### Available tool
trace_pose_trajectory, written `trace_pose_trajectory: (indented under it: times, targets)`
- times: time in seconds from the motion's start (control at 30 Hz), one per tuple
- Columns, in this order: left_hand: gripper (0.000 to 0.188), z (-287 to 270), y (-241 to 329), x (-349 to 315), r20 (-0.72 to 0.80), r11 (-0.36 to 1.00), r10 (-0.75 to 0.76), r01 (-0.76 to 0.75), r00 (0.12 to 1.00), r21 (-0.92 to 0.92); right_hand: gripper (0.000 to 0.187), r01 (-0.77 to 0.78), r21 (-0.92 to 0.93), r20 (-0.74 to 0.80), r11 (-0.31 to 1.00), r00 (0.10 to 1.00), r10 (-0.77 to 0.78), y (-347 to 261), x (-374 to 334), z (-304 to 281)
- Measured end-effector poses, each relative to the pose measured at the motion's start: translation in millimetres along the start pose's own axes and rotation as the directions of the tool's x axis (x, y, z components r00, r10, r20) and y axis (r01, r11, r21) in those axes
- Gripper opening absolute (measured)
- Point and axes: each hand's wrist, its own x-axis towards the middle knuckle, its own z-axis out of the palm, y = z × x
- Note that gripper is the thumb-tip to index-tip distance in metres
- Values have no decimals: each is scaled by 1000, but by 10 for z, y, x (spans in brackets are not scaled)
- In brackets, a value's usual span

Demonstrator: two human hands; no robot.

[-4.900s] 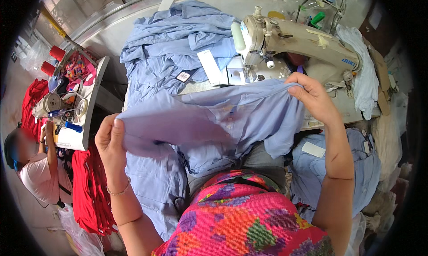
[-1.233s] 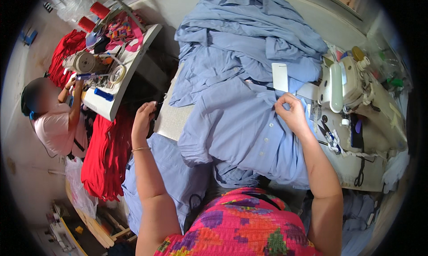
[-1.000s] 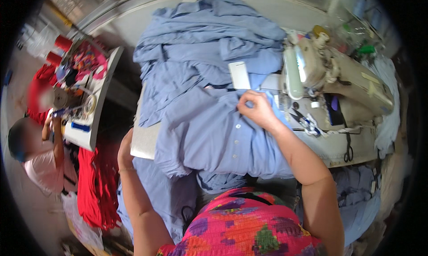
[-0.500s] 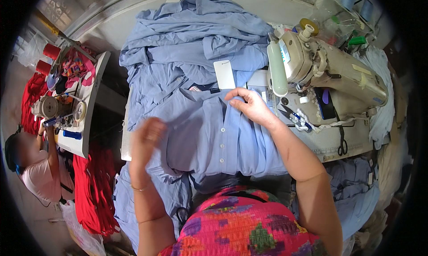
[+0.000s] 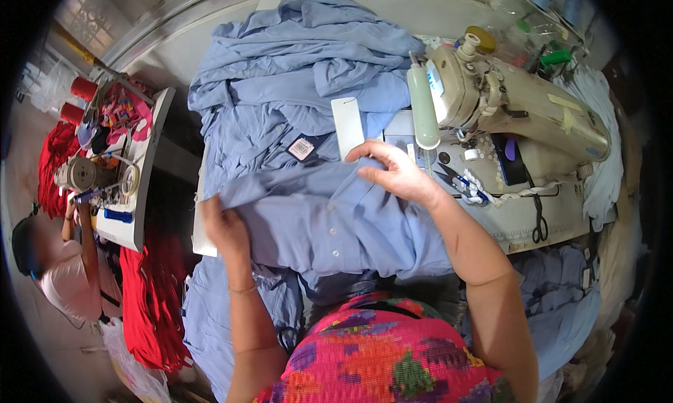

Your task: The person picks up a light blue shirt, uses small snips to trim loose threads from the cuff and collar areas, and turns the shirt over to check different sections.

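Blue buttoned shirt (image 5: 329, 227): soft, creased, both hands gripping.

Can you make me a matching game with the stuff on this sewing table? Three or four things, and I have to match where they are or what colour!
Things:
1. blue shirt
2. sewing machine
3. scissors
4. thread cones

Descriptions:
A. red, far off on the left side
B. lying under both hands
C. black handles, at the table's near edge on the right
D. cream-coloured, at the right of the table

Pairs: 1-B, 2-D, 3-C, 4-A
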Motion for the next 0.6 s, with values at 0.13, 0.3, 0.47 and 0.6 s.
trace_pose_trajectory:
  times: [0.13,0.3,0.47,0.6]
  targets:
    - [32,-233,-12,452,-390,976,26,-108,921,-190,30,-147,16,207,989,968,141,-276,18,204]
    - [58,-293,324,1905,-585,873,344,-479,734,-89,21,-158,249,168,956,979,118,-746,18,536]
    - [43,682,1110,2706,-272,682,645,-699,714,-215,20,-6,310,-106,951,994,41,-749,-20,614]
    - [45,1187,1183,1872,257,685,696,-514,670,-517,21,-261,492,-172,831,906,386,-339,-376,365]
